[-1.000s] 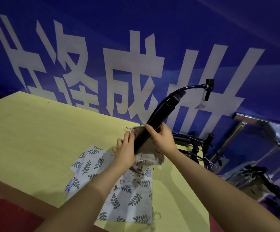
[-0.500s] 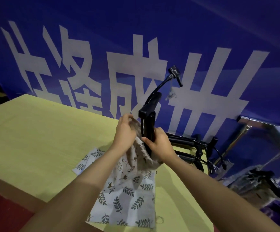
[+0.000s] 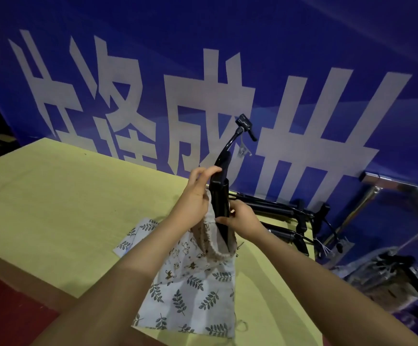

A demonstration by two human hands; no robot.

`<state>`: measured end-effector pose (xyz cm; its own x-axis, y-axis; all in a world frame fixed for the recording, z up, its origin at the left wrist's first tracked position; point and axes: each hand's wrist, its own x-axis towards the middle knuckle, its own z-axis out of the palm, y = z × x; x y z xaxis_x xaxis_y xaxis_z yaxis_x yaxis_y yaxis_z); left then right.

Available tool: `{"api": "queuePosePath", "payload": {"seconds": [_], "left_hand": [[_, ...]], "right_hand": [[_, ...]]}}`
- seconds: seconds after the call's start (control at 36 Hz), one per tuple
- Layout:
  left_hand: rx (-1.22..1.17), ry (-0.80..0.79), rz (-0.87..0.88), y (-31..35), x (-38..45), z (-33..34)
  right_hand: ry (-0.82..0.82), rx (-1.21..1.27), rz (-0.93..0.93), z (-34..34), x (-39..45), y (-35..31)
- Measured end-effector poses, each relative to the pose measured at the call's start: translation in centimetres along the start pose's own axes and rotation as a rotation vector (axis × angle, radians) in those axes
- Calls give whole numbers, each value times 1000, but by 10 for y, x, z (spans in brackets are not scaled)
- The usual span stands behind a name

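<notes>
- Pinching pump [image 3: 219, 198] with right hand [image 3: 240, 219] at pouch mouth; touching pump's top with left hand [image 3: 195, 196], fingers straight
- Standing upright, lower end inside pouch [image 3: 213, 243], over leaf-print bags [image 3: 190, 295] on table [image 3: 53, 196]
- Tilted a second ago, upright now; left hand shifted from pouch rim up to pump

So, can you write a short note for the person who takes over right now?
Left hand: fingers stretched, touching the top of the black pump.
Right hand: grips the pump at the mouth of the animal-print pouch.
Done: the pump's lower end is in the pouch; its hose sticks out above.
To do, probably: push it down, close the pouch.
Leaf-print pouches lie beneath on the table; other pumps at the right.
</notes>
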<state>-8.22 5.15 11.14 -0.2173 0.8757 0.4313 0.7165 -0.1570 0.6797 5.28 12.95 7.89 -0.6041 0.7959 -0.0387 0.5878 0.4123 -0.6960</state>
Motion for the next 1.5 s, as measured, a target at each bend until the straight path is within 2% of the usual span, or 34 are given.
{"api": "queuePosePath", "payload": {"seconds": [0.17, 0.31, 0.44, 0.5, 0.69, 0.81, 0.89, 0.94, 1.06, 1.11, 1.14, 1.19, 1.25, 1.31, 1.39, 1.5], "left_hand": [[-30, 31, -50, 0, 4, 0], [6, 9, -33, 7, 4, 1], [24, -7, -32, 18, 1, 0], [42, -19, -55, 19, 0, -1], [35, -17, -95, 19, -3, -1], [22, -31, -144, 22, -2, -1], [15, -38, -131, 22, 0, 0], [2, -44, -127, 21, 2, 1], [-35, -57, -107, 22, 5, 3], [-68, -57, -110, 22, 6, 5], [-94, -60, -116, 22, 7, 5], [-155, -72, -124, 22, 8, 4], [-204, -82, -99, 22, 9, 3], [-241, -83, -78, 22, 10, 3], [-277, -67, -146, 25, 11, 3], [-171, -113, -174, 31, 10, 5]], "right_hand": [[102, 45, -1, -14, -5, 11], [154, 303, 46, -23, -3, -3], [-10, 107, 71, -16, -3, -3], [36, 49, 96, -10, -3, 2], [163, 106, 105, -3, -7, 13], [293, 290, 100, -9, -6, 12], [391, 543, 90, -19, -7, 5], [401, 664, 98, -27, -10, -1], [365, 739, 107, -42, -12, -11], [322, 709, 124, -44, -14, -11], [301, 618, 125, -45, -14, -9], [271, 282, 108, -45, -15, -6], [314, 27, 65, -43, -15, -3], [377, -16, 30, -42, -15, -2], [439, 0, 6, -40, -17, -2], [436, 56, 17, -42, -18, -7]]}}
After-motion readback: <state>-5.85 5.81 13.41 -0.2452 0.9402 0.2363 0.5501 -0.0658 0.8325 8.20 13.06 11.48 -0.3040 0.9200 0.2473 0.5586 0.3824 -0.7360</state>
